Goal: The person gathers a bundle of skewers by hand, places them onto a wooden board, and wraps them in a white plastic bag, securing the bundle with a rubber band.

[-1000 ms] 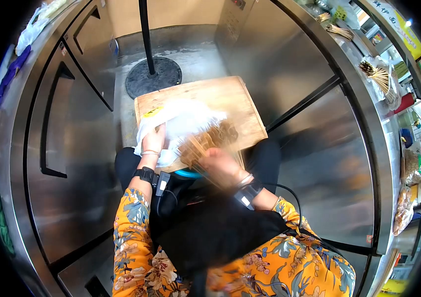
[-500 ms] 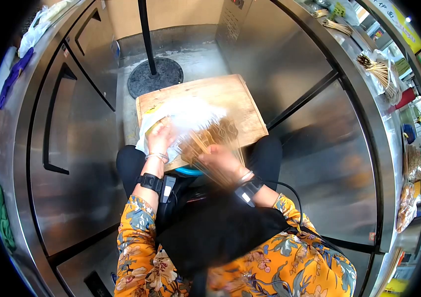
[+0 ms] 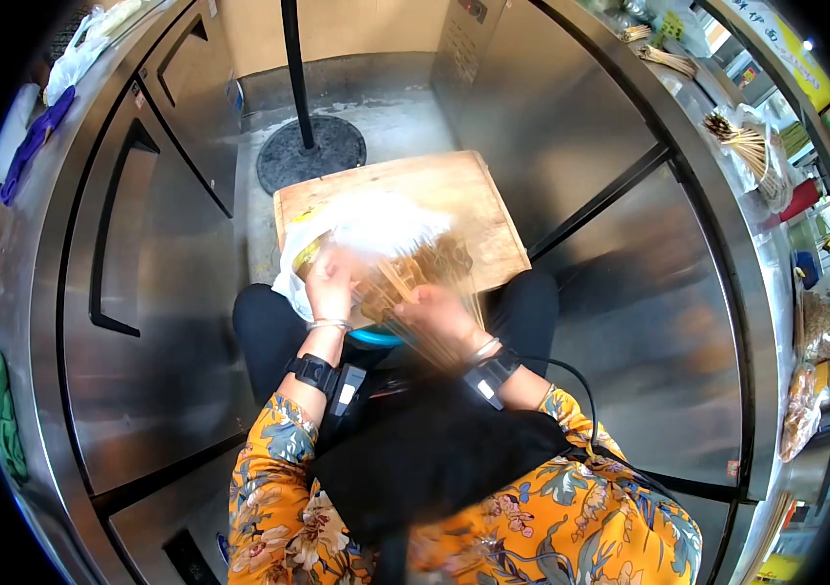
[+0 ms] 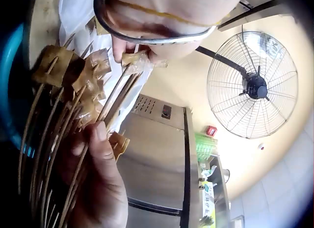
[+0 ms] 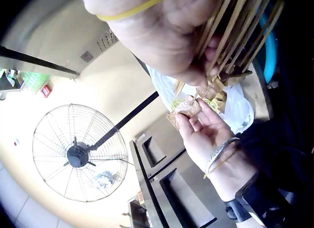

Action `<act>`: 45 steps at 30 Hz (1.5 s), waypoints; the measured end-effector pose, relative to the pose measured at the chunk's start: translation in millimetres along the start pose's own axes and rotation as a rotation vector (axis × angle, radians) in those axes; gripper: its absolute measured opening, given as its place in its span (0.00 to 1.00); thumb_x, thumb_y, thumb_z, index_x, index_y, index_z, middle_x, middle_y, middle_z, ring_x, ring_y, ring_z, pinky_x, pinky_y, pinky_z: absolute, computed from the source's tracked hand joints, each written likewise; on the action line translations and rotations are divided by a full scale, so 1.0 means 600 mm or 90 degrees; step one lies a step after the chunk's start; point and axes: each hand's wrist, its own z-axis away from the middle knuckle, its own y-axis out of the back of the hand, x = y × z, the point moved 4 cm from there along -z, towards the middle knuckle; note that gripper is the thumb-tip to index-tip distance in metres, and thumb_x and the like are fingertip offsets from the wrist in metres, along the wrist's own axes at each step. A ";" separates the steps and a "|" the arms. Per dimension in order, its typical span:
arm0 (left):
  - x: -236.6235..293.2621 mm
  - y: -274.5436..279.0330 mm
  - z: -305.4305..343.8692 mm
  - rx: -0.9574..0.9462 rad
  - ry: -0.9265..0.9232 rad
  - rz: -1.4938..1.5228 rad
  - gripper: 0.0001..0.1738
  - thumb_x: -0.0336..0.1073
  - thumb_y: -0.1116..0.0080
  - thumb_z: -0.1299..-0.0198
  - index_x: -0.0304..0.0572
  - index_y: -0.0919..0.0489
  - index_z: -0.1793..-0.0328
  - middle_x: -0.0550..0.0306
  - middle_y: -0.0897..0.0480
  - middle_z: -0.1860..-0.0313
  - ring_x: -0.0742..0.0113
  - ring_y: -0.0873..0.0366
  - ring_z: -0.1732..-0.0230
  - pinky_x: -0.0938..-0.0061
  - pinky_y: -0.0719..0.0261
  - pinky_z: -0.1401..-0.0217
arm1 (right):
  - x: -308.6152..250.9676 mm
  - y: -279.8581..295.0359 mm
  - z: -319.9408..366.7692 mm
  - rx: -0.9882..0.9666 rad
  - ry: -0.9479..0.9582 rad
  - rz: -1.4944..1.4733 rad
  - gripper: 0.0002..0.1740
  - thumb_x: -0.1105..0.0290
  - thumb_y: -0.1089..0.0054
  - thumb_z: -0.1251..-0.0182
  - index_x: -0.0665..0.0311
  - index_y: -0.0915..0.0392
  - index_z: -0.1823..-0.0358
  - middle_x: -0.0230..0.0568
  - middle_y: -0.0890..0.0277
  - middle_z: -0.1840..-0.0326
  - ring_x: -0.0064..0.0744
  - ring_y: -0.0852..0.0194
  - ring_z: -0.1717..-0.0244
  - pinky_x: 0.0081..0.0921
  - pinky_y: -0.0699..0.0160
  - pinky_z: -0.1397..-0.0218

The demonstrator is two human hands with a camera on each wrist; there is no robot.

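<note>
Skewers (image 3: 398, 283), a whole fan-shaped bunch, sit in the R hand (image 3: 437, 312), thumb and fingers curled round the sticks, grip narrow! Folded brown pieces (image 4: 53, 66) crowd the far ends, up past the knuckles and over the wooden board (image 3: 473, 214).

Now L hand (image 3: 330, 278), just beside, a bit blurred in head view: R wrist cam shows it pinching one flat brown square (image 5: 185, 110) btwn thumb and fingertips, palm turned up. L wrist cam puts a stick's end right at that square; can't tell if it's pierced thru.

White plastic bag (image 3: 376, 219) lies on the board, behind the bunch and nr the L hand, w/ more brown bits by its edge in R wrist view. Turquoise rim (image 3: 376, 338) peeks out under the board's near edge, btwn the person's knees.

Round the sides: steel doors (image 3: 161, 322) on the L, another steel front (image 3: 649, 322) on the R, black round base w/ pole (image 3: 312, 156) beyond the board, wire-caged fan (image 4: 256, 86) up high in both wrist views. Bundled sticks (image 3: 751, 151) on the R-hand shelf, purple cloth (image 3: 37, 146) over on the L. Floral orange sleeves (image 3: 283, 487), dark strap (image 3: 312, 373) on the L wrist.
</note>
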 end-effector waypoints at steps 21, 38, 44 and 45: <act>-0.015 -0.002 0.021 0.010 0.339 0.143 0.11 0.34 0.41 0.41 0.41 0.25 0.54 0.60 0.21 0.61 0.67 0.21 0.62 0.72 0.18 0.61 | 0.001 -0.001 0.004 -0.014 -0.001 -0.053 0.04 0.71 0.43 0.39 0.60 0.28 0.70 0.24 0.32 0.78 0.15 0.38 0.78 0.16 0.40 0.76; -0.006 -0.014 0.022 -0.003 0.058 -0.001 0.05 0.26 0.45 0.40 0.42 0.21 0.59 0.63 0.20 0.65 0.80 0.26 0.69 0.85 0.26 0.72 | 0.017 0.010 -0.012 0.009 0.011 0.016 0.05 0.69 0.42 0.40 0.59 0.28 0.71 0.25 0.33 0.79 0.17 0.40 0.78 0.17 0.41 0.77; -0.020 -0.032 0.061 -0.070 0.109 -0.015 0.06 0.26 0.43 0.43 0.40 0.24 0.59 0.59 0.20 0.64 0.75 0.23 0.69 0.81 0.22 0.71 | -0.001 0.004 0.005 0.017 0.007 -0.027 0.05 0.68 0.43 0.39 0.59 0.27 0.71 0.24 0.34 0.80 0.16 0.40 0.80 0.17 0.43 0.79; -0.020 -0.034 0.061 -0.073 0.096 -0.016 0.07 0.26 0.42 0.44 0.39 0.24 0.59 0.58 0.20 0.65 0.75 0.23 0.69 0.81 0.23 0.72 | 0.002 0.004 0.001 0.024 0.004 -0.019 0.05 0.69 0.43 0.39 0.59 0.27 0.71 0.24 0.34 0.80 0.16 0.40 0.80 0.17 0.43 0.79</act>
